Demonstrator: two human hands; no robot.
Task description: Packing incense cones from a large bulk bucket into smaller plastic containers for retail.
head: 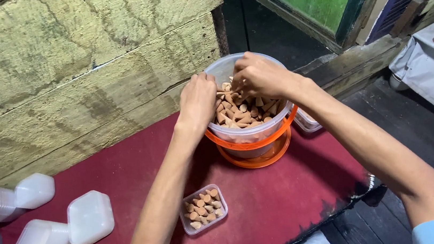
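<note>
Reaching hands (227, 88) in clear tub (250, 132)

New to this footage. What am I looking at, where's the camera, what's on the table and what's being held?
There is no machine here: a person works with two bare hands, and the single picture comes from a camera worn on their head, looking down.

Both hands reach into a clear plastic bucket with an orange handle, full of small tan cones. The left hand is at the bucket's left rim and the right hand is over the cones; each seems to be picking some up, though the fingers hide exactly what they grip.

The bucket stands on a dark red table. Nearer the camera sits a small clear box partly filled with the same cones. To the left lie stacks of empty white boxes and lids.
</note>
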